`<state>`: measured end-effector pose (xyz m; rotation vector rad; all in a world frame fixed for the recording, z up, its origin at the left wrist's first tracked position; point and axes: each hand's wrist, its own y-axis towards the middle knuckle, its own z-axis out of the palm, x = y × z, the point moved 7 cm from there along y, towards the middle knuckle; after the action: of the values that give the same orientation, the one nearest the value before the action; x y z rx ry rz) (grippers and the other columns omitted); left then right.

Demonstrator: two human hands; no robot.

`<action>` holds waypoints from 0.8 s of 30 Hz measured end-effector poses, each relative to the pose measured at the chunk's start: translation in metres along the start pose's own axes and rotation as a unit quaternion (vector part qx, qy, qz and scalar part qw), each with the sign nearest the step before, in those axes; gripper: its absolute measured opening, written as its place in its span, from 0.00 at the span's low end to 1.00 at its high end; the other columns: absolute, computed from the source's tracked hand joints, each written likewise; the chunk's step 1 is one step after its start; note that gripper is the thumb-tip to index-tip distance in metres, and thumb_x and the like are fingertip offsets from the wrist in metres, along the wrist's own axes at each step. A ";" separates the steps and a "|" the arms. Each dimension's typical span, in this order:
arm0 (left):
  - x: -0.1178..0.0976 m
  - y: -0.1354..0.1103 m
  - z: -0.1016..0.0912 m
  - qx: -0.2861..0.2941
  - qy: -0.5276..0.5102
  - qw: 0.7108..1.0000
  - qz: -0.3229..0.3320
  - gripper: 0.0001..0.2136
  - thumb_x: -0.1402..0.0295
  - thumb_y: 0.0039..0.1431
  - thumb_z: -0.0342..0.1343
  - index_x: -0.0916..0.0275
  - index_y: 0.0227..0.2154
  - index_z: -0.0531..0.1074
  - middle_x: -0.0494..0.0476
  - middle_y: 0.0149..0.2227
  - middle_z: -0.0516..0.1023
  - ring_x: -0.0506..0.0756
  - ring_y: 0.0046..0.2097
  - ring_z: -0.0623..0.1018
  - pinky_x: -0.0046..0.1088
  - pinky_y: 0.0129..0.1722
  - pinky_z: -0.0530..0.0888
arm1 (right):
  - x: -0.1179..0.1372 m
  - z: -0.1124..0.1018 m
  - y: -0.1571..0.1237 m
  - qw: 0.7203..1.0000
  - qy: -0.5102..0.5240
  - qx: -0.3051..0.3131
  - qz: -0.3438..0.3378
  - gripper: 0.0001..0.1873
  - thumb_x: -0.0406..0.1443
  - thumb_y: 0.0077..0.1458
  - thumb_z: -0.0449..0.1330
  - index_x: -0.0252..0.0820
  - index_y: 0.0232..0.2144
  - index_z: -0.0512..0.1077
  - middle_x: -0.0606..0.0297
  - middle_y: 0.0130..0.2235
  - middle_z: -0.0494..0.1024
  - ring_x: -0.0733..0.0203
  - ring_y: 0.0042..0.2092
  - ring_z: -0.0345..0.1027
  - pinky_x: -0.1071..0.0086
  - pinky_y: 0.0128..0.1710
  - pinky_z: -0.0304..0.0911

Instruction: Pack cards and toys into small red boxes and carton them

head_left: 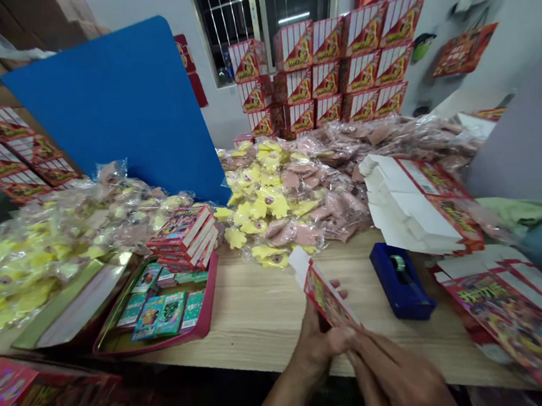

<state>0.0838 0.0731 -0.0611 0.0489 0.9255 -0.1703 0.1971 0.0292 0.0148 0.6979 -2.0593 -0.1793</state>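
My left hand (320,338) and my right hand (394,372) meet low in the middle, both closed on a flat, unfolded red printed box (327,297) held above the wooden table's (263,310) front edge. The box tilts up to the left, with its white flap at the top. My left fingers wrap behind it; the right hand pinches its lower end. A blue tape dispenser (399,278) lies just to the right of my hands.
A red tray (208,313) with card packs and stacked small boxes sits at the left. Bagged yellow toys (262,207) and pink toys (329,206) are heaped behind. Flat box blanks (416,204) lie at the right, with more blanks (515,316) nearer. Finished boxes (334,70) are stacked by the window. A blue board (120,102) stands at the back left.
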 end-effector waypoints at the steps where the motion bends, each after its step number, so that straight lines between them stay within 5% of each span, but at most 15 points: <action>1: -0.006 -0.004 -0.005 -0.006 0.000 1.000 -0.006 0.49 0.48 0.35 0.75 0.61 0.62 0.67 0.72 0.62 0.71 0.76 0.67 0.65 0.56 0.64 0.64 | 0.009 0.004 0.009 1.000 -0.010 0.018 -0.015 0.22 0.35 0.66 0.56 0.50 0.60 0.74 0.57 0.58 0.77 0.45 0.58 0.74 0.51 0.57 0.74; 4: -0.026 -0.018 -0.017 -0.018 -0.005 1.000 -0.015 0.40 0.51 0.39 0.74 0.63 0.57 0.73 0.69 0.55 0.78 0.74 0.61 0.72 0.54 0.62 0.68 | 0.015 0.003 0.031 0.999 0.030 0.040 -0.002 0.22 0.41 0.67 0.55 0.48 0.61 0.72 0.55 0.62 0.74 0.45 0.62 0.69 0.51 0.58 0.72; 7: -0.037 -0.028 -0.025 -0.034 -0.019 0.999 -0.010 0.37 0.53 0.38 0.75 0.63 0.53 0.76 0.69 0.54 0.79 0.75 0.62 0.73 0.52 0.61 0.70 | -0.011 -0.004 0.041 0.994 0.065 -0.010 0.090 0.27 0.47 0.67 0.53 0.45 0.63 0.69 0.52 0.64 0.70 0.44 0.64 0.65 0.48 0.60 0.69; 10: -0.032 -0.034 -0.023 -0.007 -0.037 0.999 -0.033 0.39 0.54 0.38 0.75 0.63 0.55 0.75 0.69 0.56 0.78 0.75 0.61 0.73 0.51 0.60 0.71 | -0.040 0.019 0.038 0.981 0.078 0.041 0.174 0.36 0.52 0.65 0.52 0.39 0.68 0.63 0.48 0.66 0.67 0.42 0.66 0.63 0.45 0.63 0.63; 13: -0.025 -0.035 -0.013 0.046 -0.017 0.998 -0.042 0.40 0.55 0.35 0.76 0.63 0.55 0.76 0.68 0.54 0.80 0.75 0.59 0.76 0.51 0.59 0.72 | -0.044 0.049 0.032 0.981 0.034 0.098 0.166 0.39 0.52 0.68 0.47 0.35 0.72 0.56 0.47 0.72 0.57 0.41 0.72 0.50 0.42 0.68 0.54; 16: -0.020 -0.032 -0.007 0.075 -0.009 0.996 -0.054 0.39 0.54 0.34 0.76 0.65 0.53 0.77 0.68 0.52 0.81 0.74 0.55 0.78 0.49 0.58 0.73 | -0.032 0.049 0.032 0.991 -0.079 0.029 0.100 0.35 0.47 0.70 0.44 0.39 0.74 0.51 0.51 0.75 0.45 0.40 0.75 0.37 0.36 0.69 0.46; 20: -0.013 -0.030 -0.004 0.131 -0.002 0.982 -0.135 0.39 0.53 0.29 0.76 0.66 0.47 0.79 0.66 0.42 0.82 0.70 0.46 0.82 0.48 0.51 0.76 | -0.011 0.029 0.040 0.993 -0.098 0.012 -0.060 0.32 0.42 0.67 0.51 0.51 0.71 0.57 0.58 0.69 0.63 0.40 0.71 0.50 0.38 0.68 0.50; 24: -0.013 -0.033 0.000 0.162 0.027 0.972 -0.167 0.36 0.60 0.20 0.79 0.63 0.41 0.79 0.56 0.34 0.78 0.57 0.35 0.78 0.39 0.43 0.77 | -0.026 -0.007 0.053 0.998 -0.053 0.019 -0.037 0.21 0.49 0.62 0.58 0.57 0.55 0.76 0.60 0.54 0.79 0.36 0.59 0.68 0.43 0.59 0.65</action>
<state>0.0708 0.0422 -0.0500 0.2003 0.9485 -0.6346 0.1913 0.0882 0.0203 0.8030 -2.1435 -0.2237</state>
